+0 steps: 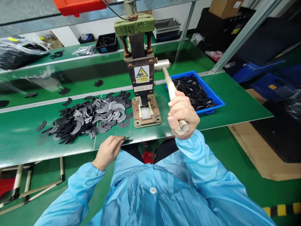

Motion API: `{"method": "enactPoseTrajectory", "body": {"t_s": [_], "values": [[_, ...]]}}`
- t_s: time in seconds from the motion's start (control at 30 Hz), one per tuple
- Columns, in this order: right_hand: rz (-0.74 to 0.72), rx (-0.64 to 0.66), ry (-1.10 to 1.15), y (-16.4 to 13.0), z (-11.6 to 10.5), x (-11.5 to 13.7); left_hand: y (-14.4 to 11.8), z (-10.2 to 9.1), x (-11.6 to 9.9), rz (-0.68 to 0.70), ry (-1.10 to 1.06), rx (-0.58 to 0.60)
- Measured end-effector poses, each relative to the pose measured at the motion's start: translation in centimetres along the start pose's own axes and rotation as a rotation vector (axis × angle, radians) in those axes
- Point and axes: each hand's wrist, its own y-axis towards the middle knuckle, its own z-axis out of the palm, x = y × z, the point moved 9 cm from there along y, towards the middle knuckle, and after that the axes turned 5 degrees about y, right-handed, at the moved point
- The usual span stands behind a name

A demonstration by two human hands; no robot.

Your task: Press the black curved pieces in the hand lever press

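The person's right hand [183,116] is wrapped firmly around the pale, tape-bound lever [172,89] of a worn press [138,61], green-topped, dark-bodied and rust-bolted, standing on the green table [235,110] between grey and black crescent pieces [90,116] and a blue tray [219,102]. The left hand's [110,150] fingers bend together at the table edge; whether they pinch anything cannot be told.
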Motion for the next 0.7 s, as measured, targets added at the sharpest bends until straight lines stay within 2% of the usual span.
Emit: {"method": "enactPoseTrajectory", "body": {"t_s": [0.1, 0.17, 0.27, 0.37, 0.47, 0.7], "values": [[-0.005, -0.016, 0.016, -0.1, 0.0, -0.2, 4.0, -0.5, 2.4, -0.291, -0.202, -0.038], [-0.01, -0.017, 0.026, -0.1, -0.1, -0.2, 7.4, 1.3, 3.5, -0.437, -0.456, 0.032], [-0.019, 0.012, 0.03, 0.0, 0.0, 0.0, 13.2, 4.5, 3.3, -0.468, -0.726, 0.148], [-0.018, 0.046, 0.03, 0.1, 0.0, 0.2, 17.5, 7.1, 3.2, -0.503, -0.823, 0.218], [-0.023, 0.064, 0.039, 0.2, 0.0, 0.4, 19.9, 8.5, 3.0, -0.54, -0.854, 0.261], [-0.037, 0.016, 0.045, 0.0, -0.1, 0.3, 21.5, 9.0, 2.8, -0.603, -0.854, 0.326]]}}
